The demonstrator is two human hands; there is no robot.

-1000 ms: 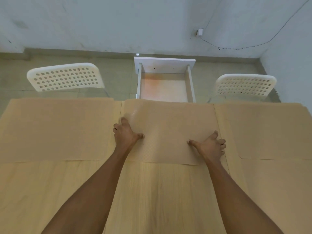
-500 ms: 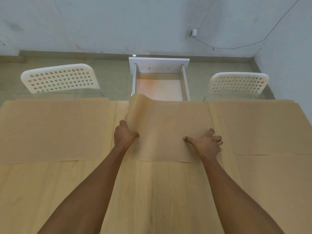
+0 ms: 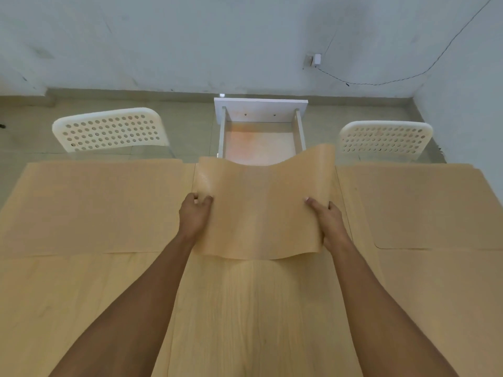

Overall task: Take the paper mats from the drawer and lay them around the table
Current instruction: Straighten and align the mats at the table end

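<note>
Light wooden table (image 3: 253, 317), grain running toward the far edge, filling the lower half of the head view. Lying flat on it at far left, a paper mat (image 3: 98, 208), near edge parallel to the table's front, far edge at the table's far rim. Lying flat at far right, a second paper mat (image 3: 424, 205) with a rounded near-left corner. Bare wood showing in narrow strips beside each mat toward the middle, and across the whole near part. Faint seams visible in the tabletop running front to back.
</note>
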